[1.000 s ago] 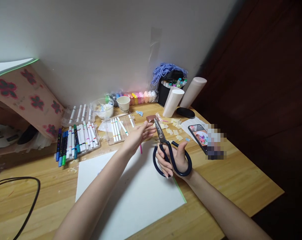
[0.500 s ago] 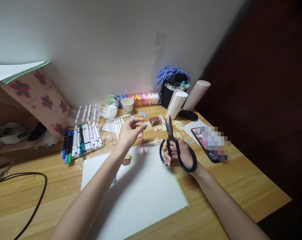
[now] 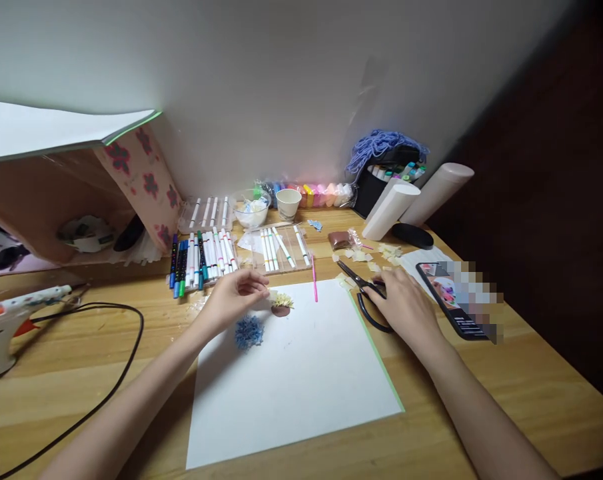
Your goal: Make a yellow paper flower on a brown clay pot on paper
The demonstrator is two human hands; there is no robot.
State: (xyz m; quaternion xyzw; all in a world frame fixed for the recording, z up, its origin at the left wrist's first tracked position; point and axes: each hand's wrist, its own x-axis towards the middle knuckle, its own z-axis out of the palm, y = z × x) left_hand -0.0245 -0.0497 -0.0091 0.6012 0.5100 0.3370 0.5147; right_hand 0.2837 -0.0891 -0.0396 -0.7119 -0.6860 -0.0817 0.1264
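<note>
Lying under my right hand: the scissors (image 3: 363,282), on the wooden table (image 3: 541,380) beside the far right corner of the white sheet (image 3: 301,387); blades aimed far and left;
Right hand: my right hand (image 3: 406,303) spreads over the handles; part of the grip is hidden, so I cannot tell whether it is clamped on them or merely touching;
Left hand: my left hand (image 3: 236,297) is over the sheet's far left corner, fingers curled; I cannot tell whether the tips meet or hold anything;
Fringed pieces: a blue tuft (image 3: 249,333) just nearer than my left hand; a pale yellow tuft (image 3: 283,301) to its right, touching a brown round piece (image 3: 281,311);
Pink stick (image 3: 315,280): across the sheet's far edge, left of the scissors;
Phone (image 3: 448,300): right of my right hand;
Glue gun (image 3: 11,327): far left of the sheet, its black cord (image 3: 140,327) looping nearer.
</note>
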